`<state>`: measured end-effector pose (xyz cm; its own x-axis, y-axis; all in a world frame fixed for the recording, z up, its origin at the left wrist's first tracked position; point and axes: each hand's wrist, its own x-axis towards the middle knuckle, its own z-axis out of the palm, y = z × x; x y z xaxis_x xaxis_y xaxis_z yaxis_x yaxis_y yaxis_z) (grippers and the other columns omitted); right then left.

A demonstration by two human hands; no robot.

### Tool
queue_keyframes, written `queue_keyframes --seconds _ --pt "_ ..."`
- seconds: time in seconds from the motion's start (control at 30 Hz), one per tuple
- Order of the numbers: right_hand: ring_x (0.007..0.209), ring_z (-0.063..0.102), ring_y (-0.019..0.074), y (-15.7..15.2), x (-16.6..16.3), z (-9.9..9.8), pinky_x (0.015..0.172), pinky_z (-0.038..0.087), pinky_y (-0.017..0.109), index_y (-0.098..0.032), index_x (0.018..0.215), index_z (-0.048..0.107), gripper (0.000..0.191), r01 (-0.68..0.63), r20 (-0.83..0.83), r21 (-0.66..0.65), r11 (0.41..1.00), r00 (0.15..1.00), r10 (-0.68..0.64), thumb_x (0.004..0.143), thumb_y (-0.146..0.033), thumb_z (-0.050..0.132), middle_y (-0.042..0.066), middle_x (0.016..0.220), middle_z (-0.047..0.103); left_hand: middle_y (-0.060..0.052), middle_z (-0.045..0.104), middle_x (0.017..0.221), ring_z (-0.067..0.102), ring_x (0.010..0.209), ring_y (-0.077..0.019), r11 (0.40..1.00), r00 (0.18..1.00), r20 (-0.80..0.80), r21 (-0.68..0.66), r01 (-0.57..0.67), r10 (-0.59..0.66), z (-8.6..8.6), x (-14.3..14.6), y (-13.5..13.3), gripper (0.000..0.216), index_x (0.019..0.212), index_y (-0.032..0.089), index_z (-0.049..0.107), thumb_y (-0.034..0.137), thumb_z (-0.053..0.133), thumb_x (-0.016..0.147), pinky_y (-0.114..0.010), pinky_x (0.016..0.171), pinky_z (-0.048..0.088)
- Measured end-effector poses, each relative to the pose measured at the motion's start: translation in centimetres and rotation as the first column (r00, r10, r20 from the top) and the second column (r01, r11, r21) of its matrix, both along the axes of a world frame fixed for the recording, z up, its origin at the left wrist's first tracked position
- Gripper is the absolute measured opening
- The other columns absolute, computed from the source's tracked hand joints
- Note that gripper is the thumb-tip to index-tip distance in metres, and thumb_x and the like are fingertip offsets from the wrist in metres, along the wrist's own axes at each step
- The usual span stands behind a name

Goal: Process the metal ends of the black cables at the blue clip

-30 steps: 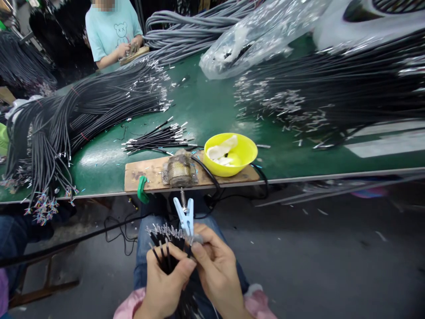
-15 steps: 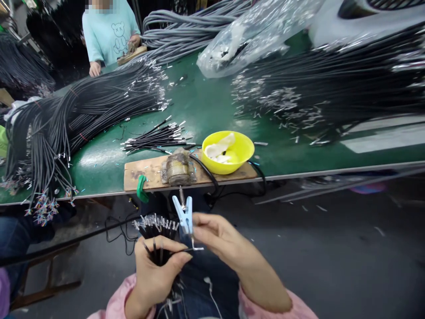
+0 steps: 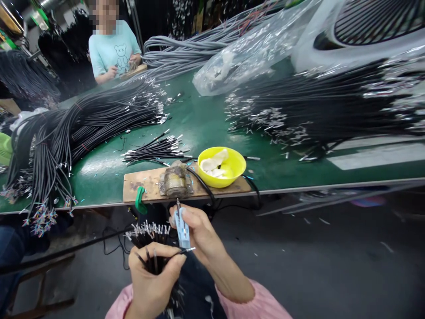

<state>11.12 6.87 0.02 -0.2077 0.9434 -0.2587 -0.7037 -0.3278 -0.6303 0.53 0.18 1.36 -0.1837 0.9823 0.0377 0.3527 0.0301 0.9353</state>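
Left hand [image 3: 152, 277] grips black cables [image 3: 148, 234], left of the blue clip [image 3: 183, 231] | right hand [image 3: 201, 229] pinches that clip, nearer | one cable [image 3: 181, 251] points rightward, crosswise to clip, tip at its lower end, contact unclear

Your left hand [image 3: 152, 274] and right hand [image 3: 203, 235] are bare, those loose sleeves [image 3: 241, 296] are light pink, the right one ends short of the wrist, and your trousers [image 3: 197, 290] look kinda dark blue.
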Motion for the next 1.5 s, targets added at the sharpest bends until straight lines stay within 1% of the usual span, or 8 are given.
queue_keyframes --seconds 0.2,0.33,0.47,0.63,0.9,0.97,1.17,1.5 --pt "0.043 0.036 0.0096 -0.2 0.5 -2.5 0.042 0.031 0.023 -0.018 0.051 0.057 0.053 0.094 0.04 -0.045 0.995 0.995 -0.092 0.057 -0.07 0.066 -0.004 0.045 0.045 -0.003 0.073 0.059 0.066 0.051 -0.0183 0.999 1.0 -0.016 -0.038 0.016 -0.016 -0.2 -0.2 -0.3 0.006 0.062 0.016 0.072 0.018 0.071 0.067 -0.026 0.053 0.053" --pt "0.048 0.039 0.0114 -2.0 1.7 -3.4 0.046 0.034 0.025 -0.018 0.049 0.053 0.046 0.246 0.267 0.053 0.968 0.93 -0.251 0.064 -0.059 0.07 -0.003 0.049 0.046 -0.003 0.075 0.064 0.069 0.058 -0.02 0.998 0.998 -0.058 -0.061 0.03 -0.033 -0.5 -0.6 -0.9 0.005 0.063 0.018 0.074 0.015 0.073 0.066 -0.03 0.067 0.055" --pt "0.051 0.039 0.012 -5.0 2.5 -2.4 0.051 0.035 0.026 -0.02 0.052 0.05 0.032 0.302 0.516 0.501 0.811 0.648 -0.56 0.08 -0.028 0.063 -0.004 0.051 0.043 -0.002 0.077 0.074 0.071 0.07 -0.0205 0.99 0.99 -0.075 -0.084 0.112 -0.119 -0.4 -0.6 -1.2 0.015 0.078 0.023 0.078 0.015 0.065 0.074 -0.031 0.077 0.053" --pt "0.06 0.05 0.014 -6.5 1.9 -0.3 0.056 0.042 0.026 -0.019 0.075 0.061 0.009 -0.065 0.56 0.786 0.615 0.496 -0.663 0.077 -0.01 0.063 0.0 0.063 0.059 0.0 0.066 0.052 0.06 0.051 -0.0147 0.971 0.971 -0.07 -0.083 0.223 -0.229 -1.0 0.1 -1.3 0.021 0.059 0.021 0.075 0.017 0.061 0.074 -0.024 0.054 0.048" --pt "0.057 0.047 0.0134 -6.2 0.9 -1.1 0.055 0.04 0.026 -0.019 0.066 0.053 0.021 0.076 0.554 0.749 0.659 0.474 -0.684 0.08 -0.004 0.051 -0.002 0.059 0.049 -0.001 0.06 0.05 0.05 0.048 -0.0127 0.992 1.0 0.012 -0.122 0.026 -0.025 -2.9 -0.1 -2.0 0.015 0.058 0.016 0.066 0.026 0.066 0.07 -0.024 0.049 0.043" --pt "0.06 0.05 0.0146 -6.2 0.7 -1.4 0.055 0.041 0.026 -0.02 0.068 0.057 0.019 0.108 0.525 0.731 0.674 0.543 -0.656 0.081 -0.007 0.051 0.0 0.062 0.054 -0.002 0.058 0.049 0.049 0.047 -0.0122 0.988 0.997 0.073 -0.148 0.05 -0.04 -2.7 -0.2 -2.0 0.028 0.058 0.015 0.064 0.035 0.061 0.077 -0.024 0.047 0.042" --pt "0.057 0.052 0.0172 -6.0 1.2 -2.4 0.053 0.042 0.029 -0.02 0.06 0.065 0.026 0.095 0.479 0.451 0.887 0.813 -0.331 0.083 -0.028 0.056 0.003 0.061 0.056 0.001 0.046 0.042 0.039 0.04 -0.0091 0.969 0.977 0.196 -0.213 0.126 -0.084 -2.0 -0.3 -1.7 0.048 0.054 0.015 0.061 0.053 0.054 0.08 -0.023 0.04 0.035" --pt "0.056 0.048 0.0142 -6.5 0.4 -2.0 0.05 0.04 0.024 -0.021 0.067 0.057 0.017 0.214 0.448 0.467 0.858 0.779 -0.439 0.083 -0.023 0.058 0.0 0.063 0.05 -0.003 0.066 0.054 0.06 0.052 -0.0155 0.985 0.988 0.141 -0.15 0.084 -0.063 -2.2 -0.4 -1.8 0.018 0.058 0.014 0.07 0.03 0.074 0.066 -0.026 0.055 0.051"
